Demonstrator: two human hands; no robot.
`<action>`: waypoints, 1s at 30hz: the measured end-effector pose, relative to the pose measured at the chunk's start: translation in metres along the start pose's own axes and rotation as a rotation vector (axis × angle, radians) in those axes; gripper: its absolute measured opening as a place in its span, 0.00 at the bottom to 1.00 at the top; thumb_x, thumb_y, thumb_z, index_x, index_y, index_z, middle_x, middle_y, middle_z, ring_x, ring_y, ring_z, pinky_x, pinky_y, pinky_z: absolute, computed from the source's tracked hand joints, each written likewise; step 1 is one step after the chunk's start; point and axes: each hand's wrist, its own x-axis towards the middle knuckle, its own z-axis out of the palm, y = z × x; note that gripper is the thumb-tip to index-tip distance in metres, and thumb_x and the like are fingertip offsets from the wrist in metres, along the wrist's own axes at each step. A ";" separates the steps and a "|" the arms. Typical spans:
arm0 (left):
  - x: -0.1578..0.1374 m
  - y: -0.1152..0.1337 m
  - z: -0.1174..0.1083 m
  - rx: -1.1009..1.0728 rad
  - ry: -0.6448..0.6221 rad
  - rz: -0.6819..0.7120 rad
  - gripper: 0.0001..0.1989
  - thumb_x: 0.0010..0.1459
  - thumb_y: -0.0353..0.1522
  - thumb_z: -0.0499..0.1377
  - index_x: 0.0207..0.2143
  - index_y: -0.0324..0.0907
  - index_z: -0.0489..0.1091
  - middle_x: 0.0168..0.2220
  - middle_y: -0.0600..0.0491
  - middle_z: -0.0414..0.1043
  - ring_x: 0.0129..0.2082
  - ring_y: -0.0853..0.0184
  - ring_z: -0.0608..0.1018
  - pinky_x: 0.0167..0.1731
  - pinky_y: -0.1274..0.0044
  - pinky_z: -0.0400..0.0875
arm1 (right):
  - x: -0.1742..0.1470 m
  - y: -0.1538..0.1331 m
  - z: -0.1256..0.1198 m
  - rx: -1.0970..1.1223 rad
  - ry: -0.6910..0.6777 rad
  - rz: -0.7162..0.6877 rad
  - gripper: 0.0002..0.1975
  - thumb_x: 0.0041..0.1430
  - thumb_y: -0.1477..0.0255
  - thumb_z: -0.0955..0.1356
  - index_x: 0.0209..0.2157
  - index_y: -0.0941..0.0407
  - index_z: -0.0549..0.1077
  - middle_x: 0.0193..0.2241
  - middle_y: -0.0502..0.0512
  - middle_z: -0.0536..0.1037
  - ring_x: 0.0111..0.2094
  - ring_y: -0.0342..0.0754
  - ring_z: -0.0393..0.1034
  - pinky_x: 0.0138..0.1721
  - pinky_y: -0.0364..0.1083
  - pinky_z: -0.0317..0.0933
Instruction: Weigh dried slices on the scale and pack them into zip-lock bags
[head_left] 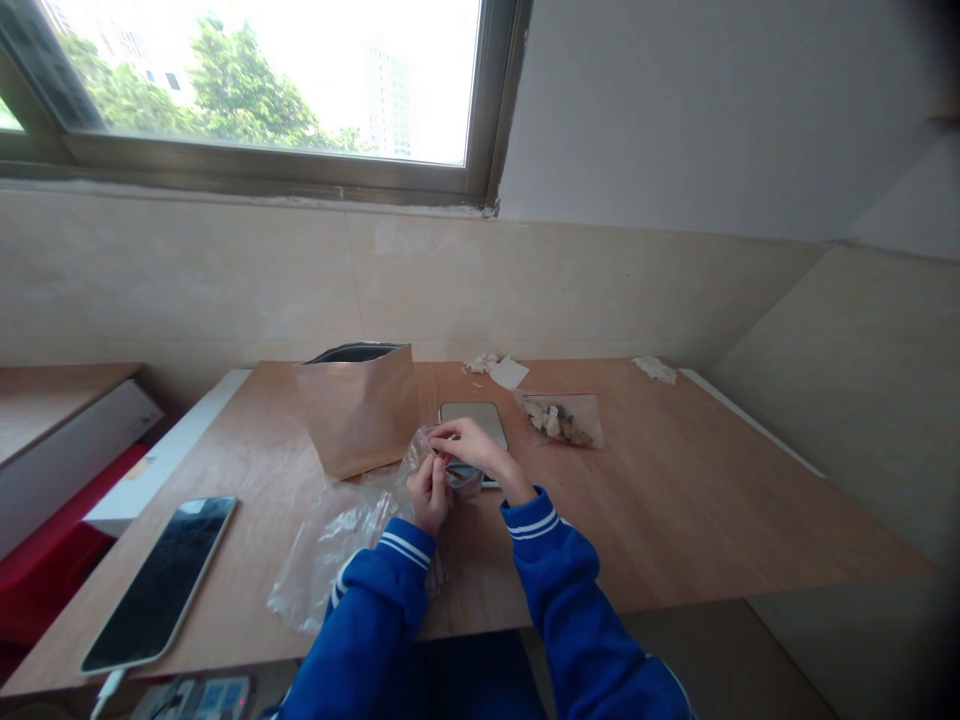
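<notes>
Both my hands are close together over the middle of the table. My left hand is closed, its fingers pinched on a clear zip bag. Reaching across from the right, my right hand has its fingertips pinched at the upper edge of that same bag. A small clear cup stands just under and beside my hands, partly hidden by them. Behind it lies a flat, pale device with a dark rim, perhaps a small scale. More clear plastic bags are spread left of my left wrist.
An open brown paper pouch stands at the back left. A zip bag of dried brown pieces lies to the right. A phone with a cable lies at the front left. Crumpled tissue and a white paper sit near the wall.
</notes>
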 end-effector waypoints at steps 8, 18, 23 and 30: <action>-0.008 0.008 0.005 -0.119 -0.056 0.002 0.19 0.61 0.45 0.53 0.24 0.43 0.70 0.09 0.57 0.61 0.09 0.70 0.64 0.13 0.76 0.59 | -0.005 0.006 -0.012 -0.161 -0.204 -0.146 0.10 0.56 0.70 0.66 0.31 0.60 0.79 0.26 0.51 0.78 0.27 0.44 0.69 0.29 0.41 0.61; 0.009 0.036 0.013 -0.600 0.233 -0.127 0.24 0.54 0.50 0.59 0.19 0.43 0.58 0.07 0.63 0.55 0.04 0.75 0.59 0.05 0.83 0.52 | -0.058 0.010 -0.022 -0.241 0.282 -0.232 0.33 0.52 0.57 0.72 0.57 0.51 0.64 0.56 0.60 0.68 0.57 0.53 0.62 0.56 0.53 0.58; 0.011 0.045 0.012 -0.609 0.123 -0.139 0.23 0.55 0.49 0.59 0.19 0.43 0.58 0.07 0.63 0.54 0.05 0.75 0.59 0.05 0.82 0.50 | -0.060 0.036 -0.011 -0.003 0.228 -0.132 0.25 0.55 0.55 0.70 0.50 0.55 0.72 0.47 0.59 0.77 0.48 0.53 0.71 0.50 0.52 0.65; 0.014 0.042 0.007 -0.274 0.225 0.066 0.20 0.62 0.48 0.50 0.30 0.42 0.66 0.16 0.59 0.63 0.14 0.73 0.66 0.16 0.80 0.61 | -0.058 0.038 -0.021 0.044 0.621 -0.244 0.24 0.62 0.51 0.61 0.38 0.57 0.76 0.36 0.61 0.81 0.40 0.54 0.75 0.46 0.51 0.67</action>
